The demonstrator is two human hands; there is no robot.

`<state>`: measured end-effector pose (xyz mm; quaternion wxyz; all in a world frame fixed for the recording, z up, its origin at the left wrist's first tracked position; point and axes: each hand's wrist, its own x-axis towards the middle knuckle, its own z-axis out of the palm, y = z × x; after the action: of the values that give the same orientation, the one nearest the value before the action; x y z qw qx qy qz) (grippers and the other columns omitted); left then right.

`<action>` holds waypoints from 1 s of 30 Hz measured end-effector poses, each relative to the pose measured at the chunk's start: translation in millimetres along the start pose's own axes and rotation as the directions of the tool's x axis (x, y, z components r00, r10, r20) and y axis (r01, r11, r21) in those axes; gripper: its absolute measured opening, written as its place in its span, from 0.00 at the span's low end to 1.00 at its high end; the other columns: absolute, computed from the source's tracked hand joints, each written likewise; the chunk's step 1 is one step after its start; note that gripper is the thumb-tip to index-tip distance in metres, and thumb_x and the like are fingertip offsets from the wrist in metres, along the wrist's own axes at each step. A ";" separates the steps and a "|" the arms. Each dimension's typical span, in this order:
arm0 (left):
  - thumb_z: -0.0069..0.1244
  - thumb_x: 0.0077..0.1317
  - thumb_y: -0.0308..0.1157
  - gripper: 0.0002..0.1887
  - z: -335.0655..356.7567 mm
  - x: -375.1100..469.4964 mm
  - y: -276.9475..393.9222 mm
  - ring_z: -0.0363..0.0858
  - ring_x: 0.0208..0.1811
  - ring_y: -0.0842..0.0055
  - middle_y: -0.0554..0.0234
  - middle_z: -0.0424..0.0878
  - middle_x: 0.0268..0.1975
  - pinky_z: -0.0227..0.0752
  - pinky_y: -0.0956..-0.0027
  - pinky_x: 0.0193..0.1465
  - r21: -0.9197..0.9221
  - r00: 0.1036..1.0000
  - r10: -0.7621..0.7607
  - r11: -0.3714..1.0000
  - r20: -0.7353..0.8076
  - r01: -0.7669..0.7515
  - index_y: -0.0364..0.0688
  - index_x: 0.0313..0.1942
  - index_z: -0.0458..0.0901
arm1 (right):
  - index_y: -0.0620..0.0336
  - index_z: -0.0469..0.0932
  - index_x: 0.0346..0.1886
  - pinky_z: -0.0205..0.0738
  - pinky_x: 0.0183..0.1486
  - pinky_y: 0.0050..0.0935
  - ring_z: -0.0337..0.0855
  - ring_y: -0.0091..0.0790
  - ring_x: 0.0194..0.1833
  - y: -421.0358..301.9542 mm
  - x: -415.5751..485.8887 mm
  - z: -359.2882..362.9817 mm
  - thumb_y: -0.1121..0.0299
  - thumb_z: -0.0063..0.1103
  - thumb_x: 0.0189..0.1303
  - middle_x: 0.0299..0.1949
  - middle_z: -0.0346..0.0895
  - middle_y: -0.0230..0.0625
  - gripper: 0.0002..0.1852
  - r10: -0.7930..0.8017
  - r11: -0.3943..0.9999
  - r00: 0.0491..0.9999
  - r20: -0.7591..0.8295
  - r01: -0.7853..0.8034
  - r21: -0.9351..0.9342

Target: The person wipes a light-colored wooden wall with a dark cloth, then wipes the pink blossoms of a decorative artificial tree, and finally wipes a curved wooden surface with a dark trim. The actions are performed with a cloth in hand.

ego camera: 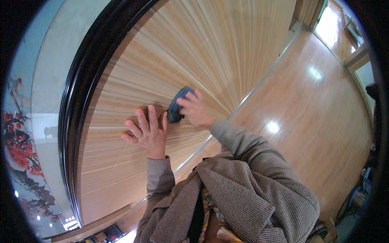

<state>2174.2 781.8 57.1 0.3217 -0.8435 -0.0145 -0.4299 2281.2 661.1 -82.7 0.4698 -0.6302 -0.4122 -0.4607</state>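
Before me stands a broad wood-grain panel [170, 63], its stripes bent by the lens. My left hand [149, 130] rests on it with fingers spread and nothing held. Just right of it, my right hand [194, 109] presses a dark blue cloth [176, 109] against the panel; its fingers are blurred and lie over the cloth. The left thumb is close to the cloth's lower left edge; whether they touch I cannot tell.
A glossy black moulding [82, 70] borders the panel on the left, with a picture of red blossoms [19, 152] beyond it. To the right lies a shiny wood-look floor [304, 106]. Dark objects [358, 194] are at the far right rim.
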 end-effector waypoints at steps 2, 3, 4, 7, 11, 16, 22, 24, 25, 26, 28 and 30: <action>0.52 0.65 0.58 0.31 -0.6 -0.7 -2.5 0.41 0.79 0.50 0.62 0.60 0.75 0.23 0.36 0.74 0.004 0.999 0.042 0.999 0.000 -0.042 0.60 0.66 0.71 | 0.53 0.74 0.42 0.39 0.75 0.59 0.54 0.57 0.73 19.8 3.2 -19.3 0.73 0.56 0.58 0.69 0.64 0.49 0.09 0.278 0.960 0.954 0.113 -0.279 -0.009; 0.52 0.65 0.57 0.30 -1.0 -2.1 -3.7 0.41 0.79 0.51 0.64 0.60 0.75 0.23 0.36 0.74 0.010 0.998 0.064 0.998 0.005 -0.064 0.61 0.66 0.71 | 0.55 0.70 0.47 0.37 0.75 0.57 0.50 0.58 0.75 32.6 10.5 -21.9 0.75 0.53 0.60 0.71 0.60 0.51 0.12 0.397 0.917 0.917 -0.049 -0.394 0.063; 0.51 0.68 0.52 0.27 -0.7 -3.8 -4.8 0.43 0.79 0.54 0.66 0.61 0.75 0.23 0.40 0.76 -0.020 0.997 0.079 0.997 -0.016 -0.079 0.62 0.67 0.71 | 0.56 0.66 0.51 0.35 0.76 0.56 0.46 0.60 0.76 42.0 17.0 -24.7 0.76 0.50 0.62 0.73 0.55 0.53 0.14 0.513 0.858 0.832 -0.211 -0.487 0.162; 0.49 0.70 0.46 0.22 -2.9 -13.7 -9.5 0.43 0.79 0.61 0.72 0.58 0.76 0.22 0.45 0.77 -0.074 0.996 0.071 0.995 0.058 -0.067 0.65 0.65 0.72 | 0.59 0.61 0.53 0.32 0.76 0.56 0.39 0.63 0.77 45.8 22.3 -32.4 0.79 0.45 0.63 0.76 0.47 0.57 0.15 0.759 0.650 0.573 -0.309 -0.692 0.313; 0.49 0.71 0.40 0.21 -6.7 -27.4 -16.6 0.45 0.79 0.62 0.70 0.60 0.75 0.26 0.50 0.78 -0.136 0.994 0.061 0.990 0.091 -0.048 0.63 0.64 0.74 | 0.61 0.62 0.52 0.32 0.76 0.56 0.37 0.66 0.76 4.8 1.4 -10.7 0.81 0.43 0.62 0.76 0.44 0.60 0.15 0.768 0.641 0.602 -0.220 -0.712 0.287; 0.51 0.70 0.42 0.21 -16.9 -30.7 -32.2 0.43 0.79 0.60 0.66 0.61 0.74 0.27 0.48 0.78 -0.191 0.998 0.018 0.982 0.063 -0.006 0.61 0.63 0.75 | 0.56 0.73 0.38 0.29 0.75 0.61 0.38 0.62 0.77 -73.5 -25.0 39.5 0.77 0.57 0.51 0.76 0.52 0.45 0.10 0.202 0.970 0.979 0.034 -0.205 0.130; 0.55 0.67 0.45 0.24 -26.5 -22.4 -53.7 0.42 0.79 0.55 0.59 0.60 0.74 0.24 0.47 0.77 -0.176 1.000 0.001 0.984 -0.007 -0.003 0.55 0.63 0.76 | 0.50 0.68 0.40 0.36 0.75 0.59 0.46 0.54 0.77 -32.6 41.7 17.7 0.74 0.55 0.60 0.72 0.62 0.42 0.09 0.203 0.979 0.979 -0.002 -0.203 0.017; 0.56 0.66 0.44 0.24 -28.8 -22.3 -58.0 0.43 0.79 0.55 0.58 0.61 0.74 0.24 0.47 0.77 -0.181 1.000 0.001 0.983 -0.005 -0.002 0.54 0.62 0.76 | 0.54 0.66 0.43 0.37 0.75 0.58 0.47 0.58 0.76 -7.4 74.8 -0.1 0.78 0.49 0.60 0.71 0.61 0.50 0.09 0.403 0.915 0.890 -0.214 -0.383 0.129; 0.57 0.66 0.44 0.25 -30.2 -23.2 -58.9 0.43 0.79 0.55 0.58 0.61 0.74 0.24 0.47 0.77 -0.186 1.000 0.003 0.983 0.012 0.000 0.54 0.62 0.76 | 0.55 0.66 0.43 0.38 0.75 0.58 0.47 0.59 0.76 -1.9 88.0 -4.2 0.79 0.47 0.60 0.71 0.60 0.51 0.10 0.391 0.920 0.865 -0.315 -0.356 0.166; 0.57 0.65 0.44 0.25 -31.4 -24.2 -59.6 0.43 0.79 0.55 0.58 0.61 0.74 0.25 0.47 0.77 -0.192 1.000 0.005 0.981 0.028 0.001 0.54 0.62 0.76 | 0.56 0.66 0.44 0.39 0.75 0.57 0.48 0.60 0.75 2.8 99.1 -7.0 0.80 0.46 0.59 0.71 0.60 0.52 0.11 0.420 0.907 0.828 -0.371 -0.380 0.181; 0.57 0.65 0.44 0.24 -33.7 -27.0 -59.1 0.45 0.79 0.57 0.61 0.63 0.73 0.24 0.48 0.78 -0.313 0.999 -0.039 0.949 0.028 0.046 0.57 0.62 0.76 | 0.58 0.67 0.45 0.46 0.73 0.53 0.56 0.60 0.72 -3.8 108.8 -8.8 0.81 0.45 0.59 0.70 0.62 0.53 0.12 0.400 0.914 0.817 -0.416 -0.386 0.121; 0.60 0.63 0.39 0.23 -35.8 -30.3 -57.4 0.49 0.78 0.59 0.63 0.67 0.71 0.29 0.50 0.78 -0.446 0.999 -0.035 0.895 0.009 0.035 0.58 0.60 0.78 | 0.59 0.68 0.44 0.48 0.72 0.52 0.59 0.59 0.71 -23.6 106.2 -6.6 0.81 0.46 0.58 0.69 0.64 0.54 0.11 0.223 0.974 0.935 -0.277 -0.205 0.092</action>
<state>2112.2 815.0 80.5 0.1124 -0.8945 0.0692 -0.4272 2282.5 669.1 26.0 0.5908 -0.5834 -0.2829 -0.4802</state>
